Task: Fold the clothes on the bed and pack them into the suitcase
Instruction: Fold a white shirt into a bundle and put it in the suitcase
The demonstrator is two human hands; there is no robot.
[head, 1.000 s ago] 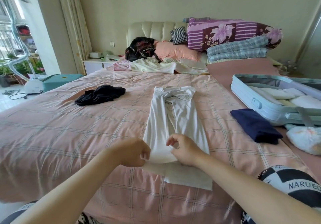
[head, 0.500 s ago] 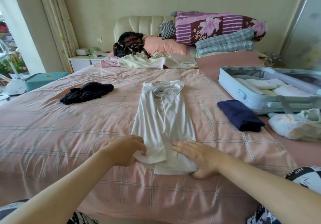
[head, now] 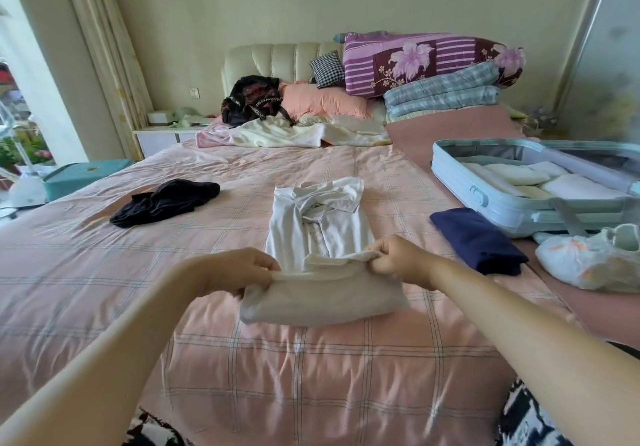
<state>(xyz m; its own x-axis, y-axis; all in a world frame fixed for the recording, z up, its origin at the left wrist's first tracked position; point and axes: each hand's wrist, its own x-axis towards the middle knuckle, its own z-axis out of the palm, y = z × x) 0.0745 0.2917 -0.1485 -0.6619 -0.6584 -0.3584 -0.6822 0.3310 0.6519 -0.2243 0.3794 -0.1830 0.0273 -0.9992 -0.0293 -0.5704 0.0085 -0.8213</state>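
Observation:
A white garment (head: 322,293), folded into a long strip, lies on the pink checked bed (head: 104,272) in front of me. Its near end is lifted and doubled over toward the collar. My left hand (head: 239,269) pinches the left corner of that lifted edge and my right hand (head: 398,258) pinches the right corner. An open light-blue suitcase (head: 485,196) sits at the right with pale folded clothes inside. A folded navy garment (head: 478,241) lies beside it. A crumpled black garment (head: 166,201) lies at the left.
A white plastic bag (head: 588,262) lies at the right by the suitcase. Loose pale clothes (head: 294,134), a black bag (head: 252,99), pillows and stacked quilts (head: 433,64) fill the bed's head. A teal box (head: 83,175) and nightstand (head: 162,137) stand left of the bed.
Both hands took hold of the white garment's near end and lifted it up and forward, so the strip now folds over itself. Before, the right hand lay flat on it.

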